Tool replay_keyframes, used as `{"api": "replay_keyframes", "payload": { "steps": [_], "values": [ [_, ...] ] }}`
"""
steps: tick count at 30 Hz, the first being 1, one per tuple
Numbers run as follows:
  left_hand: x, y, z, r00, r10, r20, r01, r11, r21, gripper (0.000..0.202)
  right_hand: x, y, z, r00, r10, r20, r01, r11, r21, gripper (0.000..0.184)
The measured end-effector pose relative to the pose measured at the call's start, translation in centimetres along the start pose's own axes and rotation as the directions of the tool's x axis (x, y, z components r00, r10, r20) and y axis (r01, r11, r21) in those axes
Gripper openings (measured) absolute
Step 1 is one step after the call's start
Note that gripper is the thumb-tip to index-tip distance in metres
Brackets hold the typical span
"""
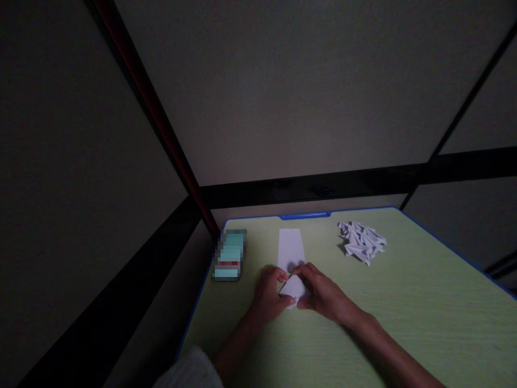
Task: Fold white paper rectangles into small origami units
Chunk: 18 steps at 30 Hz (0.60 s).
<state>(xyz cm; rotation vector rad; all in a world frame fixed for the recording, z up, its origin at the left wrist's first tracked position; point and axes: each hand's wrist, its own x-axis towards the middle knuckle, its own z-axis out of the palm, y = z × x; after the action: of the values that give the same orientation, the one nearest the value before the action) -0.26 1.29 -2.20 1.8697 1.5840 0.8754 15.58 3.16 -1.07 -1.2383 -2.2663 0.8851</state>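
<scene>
A long white sheet of paper [290,249] lies on the green table [404,312], its near end folded into a point. My left hand [270,295] pinches that near end from the left with curled fingers. My right hand [323,293] presses and pinches the same folded end from the right. Both hands rest on the tabletop, thumbs meeting over the fold.
A heap of several folded white paper planes [361,241] sits at the back right. A phone with a lit screen [229,254] lies near the table's left edge. The table has a blue rim [305,215]; dark walls stand behind and to the left.
</scene>
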Motion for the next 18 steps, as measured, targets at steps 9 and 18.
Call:
{"api": "replay_keyframes", "payload": {
  "steps": [9, 18],
  "values": [
    [-0.4, 0.5, -0.6, 0.996, 0.063, 0.059, -0.053, 0.986, -0.160, 0.031, 0.4, 0.4, -0.2, 1.000, -0.009, -0.025, 0.009, 0.999, 0.034, 0.007],
    [-1.4, 0.6, 0.8, 0.998, 0.022, -0.054, -0.022, 1.000, -0.003, 0.018, 0.5, 1.7, -0.8, 0.996, 0.085, 0.029, -0.088, 0.988, 0.127, 0.006]
  ]
}}
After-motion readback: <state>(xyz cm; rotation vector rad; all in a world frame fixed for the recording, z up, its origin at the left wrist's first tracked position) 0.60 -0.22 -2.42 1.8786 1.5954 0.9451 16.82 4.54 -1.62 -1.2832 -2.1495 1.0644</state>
